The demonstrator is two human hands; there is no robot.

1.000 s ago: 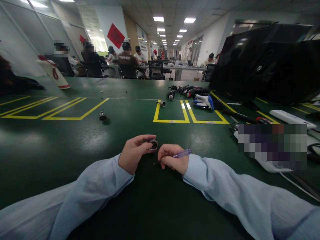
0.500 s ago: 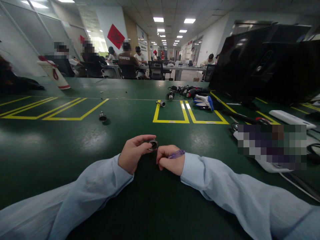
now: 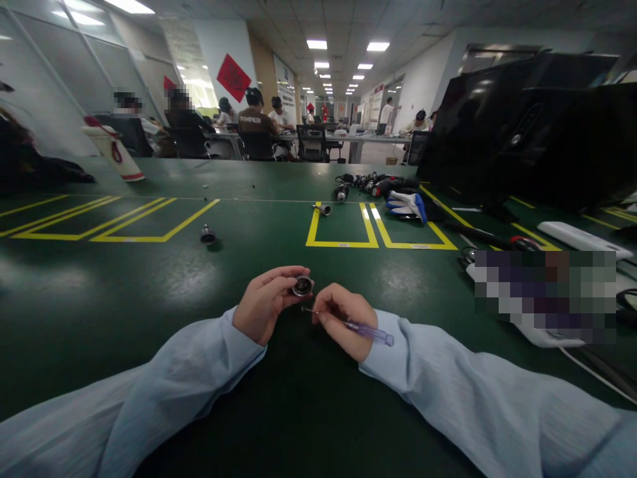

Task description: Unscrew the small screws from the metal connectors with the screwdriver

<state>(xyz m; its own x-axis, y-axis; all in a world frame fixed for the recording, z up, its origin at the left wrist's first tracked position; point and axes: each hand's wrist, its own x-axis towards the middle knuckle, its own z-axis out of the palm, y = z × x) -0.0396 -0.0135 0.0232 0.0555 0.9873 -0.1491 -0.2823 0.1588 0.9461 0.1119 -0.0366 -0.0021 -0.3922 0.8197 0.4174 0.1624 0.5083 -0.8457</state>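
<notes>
My left hand (image 3: 266,299) is closed on a round metal part (image 3: 302,286), whose open, dark hollow end faces me. Fingers wrap its left side and top. Just to the right, my right hand (image 3: 346,315) pinches a screwdriver (image 3: 371,332) with a clear purple handle. Its thin shaft points left, and a small piece, perhaps a screw, shows at the tip below the metal part. The tip and the part are apart. Farther off on the green table (image 3: 239,425) stands another metal part (image 3: 208,235), wider at its base.
A small metal cylinder (image 3: 323,209) lies at a yellow taped box. Behind it are corded tools (image 3: 373,184) and a blue-white glove (image 3: 405,204). A black monitor (image 3: 522,126) and a white power strip (image 3: 582,240) are at right, a cup (image 3: 117,153) at far left. People sit beyond.
The screwdriver has swung in my right hand, so its shaft and tip now show pointing left. My left hand has turned the metal part's open end more toward me.
</notes>
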